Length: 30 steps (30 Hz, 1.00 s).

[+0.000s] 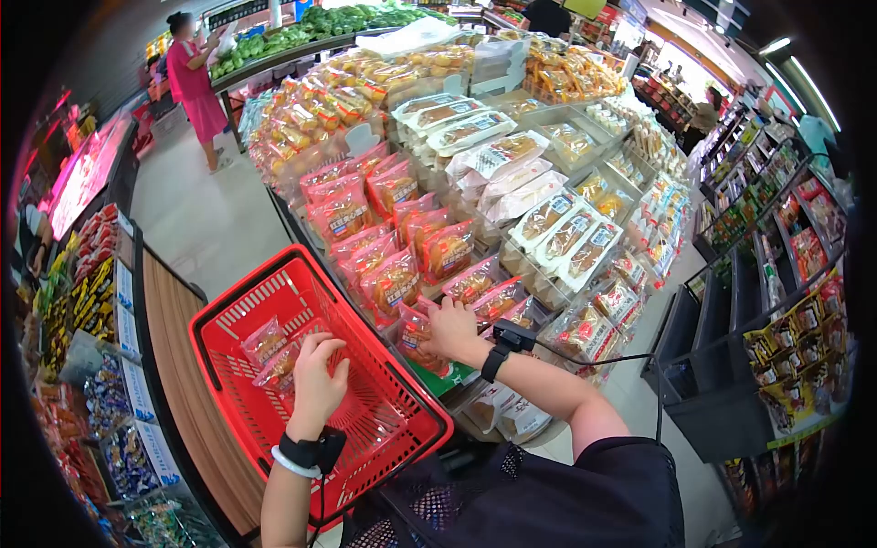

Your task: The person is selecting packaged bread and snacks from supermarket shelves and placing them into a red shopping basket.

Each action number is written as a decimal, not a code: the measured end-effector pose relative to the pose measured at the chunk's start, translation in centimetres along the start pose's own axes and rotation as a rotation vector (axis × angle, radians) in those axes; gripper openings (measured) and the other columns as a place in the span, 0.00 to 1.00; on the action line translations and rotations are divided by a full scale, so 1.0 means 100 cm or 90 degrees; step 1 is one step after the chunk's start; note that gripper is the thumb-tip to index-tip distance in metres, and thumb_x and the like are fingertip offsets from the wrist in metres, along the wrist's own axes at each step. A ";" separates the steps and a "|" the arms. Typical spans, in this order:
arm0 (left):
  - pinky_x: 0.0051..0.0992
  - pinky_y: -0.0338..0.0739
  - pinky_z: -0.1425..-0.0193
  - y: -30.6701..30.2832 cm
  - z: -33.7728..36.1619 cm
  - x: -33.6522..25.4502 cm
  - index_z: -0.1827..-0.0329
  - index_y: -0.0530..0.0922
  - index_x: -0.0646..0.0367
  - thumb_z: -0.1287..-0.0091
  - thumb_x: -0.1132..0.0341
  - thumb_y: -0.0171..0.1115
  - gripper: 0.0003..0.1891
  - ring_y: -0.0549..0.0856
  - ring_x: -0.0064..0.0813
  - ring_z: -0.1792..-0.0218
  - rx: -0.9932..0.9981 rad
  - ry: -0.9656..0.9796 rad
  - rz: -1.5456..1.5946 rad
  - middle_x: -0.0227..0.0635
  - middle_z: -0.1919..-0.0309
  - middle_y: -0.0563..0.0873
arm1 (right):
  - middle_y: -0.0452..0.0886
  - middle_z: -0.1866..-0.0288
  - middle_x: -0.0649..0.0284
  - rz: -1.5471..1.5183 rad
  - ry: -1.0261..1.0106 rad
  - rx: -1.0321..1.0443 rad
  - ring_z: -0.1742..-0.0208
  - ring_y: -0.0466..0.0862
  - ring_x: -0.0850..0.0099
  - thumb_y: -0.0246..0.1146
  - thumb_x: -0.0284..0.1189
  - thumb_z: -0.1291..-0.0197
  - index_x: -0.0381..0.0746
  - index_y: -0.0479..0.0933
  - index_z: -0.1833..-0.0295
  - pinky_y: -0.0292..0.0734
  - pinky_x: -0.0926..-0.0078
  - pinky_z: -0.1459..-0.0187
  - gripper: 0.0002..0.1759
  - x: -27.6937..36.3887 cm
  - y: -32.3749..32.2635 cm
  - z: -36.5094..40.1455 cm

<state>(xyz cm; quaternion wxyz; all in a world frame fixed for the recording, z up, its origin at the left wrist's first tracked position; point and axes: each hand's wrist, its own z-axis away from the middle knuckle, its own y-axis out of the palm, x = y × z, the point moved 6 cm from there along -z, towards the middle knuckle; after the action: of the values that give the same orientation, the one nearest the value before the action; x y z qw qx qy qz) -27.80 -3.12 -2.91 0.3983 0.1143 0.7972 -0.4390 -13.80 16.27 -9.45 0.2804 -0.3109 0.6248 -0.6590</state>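
Note:
My right hand [453,331] is at the front of the bread display, its fingers curled against a red-wrapped bread packet [416,331]. Part of that packet is hidden behind the hand. Over the red shopping basket [208,342], my left hand [320,379] hangs with fingers bent and thumb apart, nothing visible in it. Two similar bread packets, one farther back [263,341] and one beside my left fingers [278,365], lie inside the basket. More red bread packets [393,281] stand in rows just beyond my right hand.
White-wrapped loaves [559,233] fill the display's middle. A wood-topped counter [187,365] with snack bins runs along the left. Dark shelving [703,365] stands to the right. A person in pink [194,78] stands by the green vegetables [320,23]. A cable [594,362] trails from my right wrist.

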 end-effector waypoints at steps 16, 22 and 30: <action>0.39 0.73 0.42 -0.036 -0.011 0.187 0.48 0.74 0.60 0.58 0.63 0.77 0.32 0.76 0.50 0.46 0.102 -0.286 -0.323 0.50 0.48 0.75 | 0.66 0.44 0.46 -0.097 0.020 0.024 0.43 0.68 0.49 0.75 0.44 0.62 0.42 0.51 0.30 0.63 0.48 0.45 0.56 -0.001 0.005 0.019; 0.43 0.67 0.34 -0.032 0.008 0.258 0.32 0.55 0.60 0.56 0.60 0.76 0.49 0.69 0.55 0.37 0.164 -0.440 -0.462 0.53 0.38 0.68 | 0.56 0.33 0.41 -0.150 -0.004 -0.031 0.34 0.60 0.45 0.76 0.41 0.62 0.46 0.46 0.27 0.55 0.39 0.38 0.60 0.001 -0.012 0.028; 0.39 0.77 0.45 0.002 0.028 0.303 0.36 0.62 0.61 0.55 0.58 0.76 0.44 0.82 0.46 0.50 0.252 -0.477 -0.501 0.48 0.54 0.83 | 0.54 0.31 0.41 -0.185 -0.022 -0.070 0.32 0.58 0.44 0.75 0.37 0.60 0.43 0.49 0.28 0.53 0.41 0.36 0.55 0.004 -0.030 0.040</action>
<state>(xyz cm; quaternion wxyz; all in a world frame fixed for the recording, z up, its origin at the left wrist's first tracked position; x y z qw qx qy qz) -46.08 -10.32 -26.17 0.4310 -0.2820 0.4868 -0.7055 -10.98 13.60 -6.30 0.1756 -0.4240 0.6035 -0.6521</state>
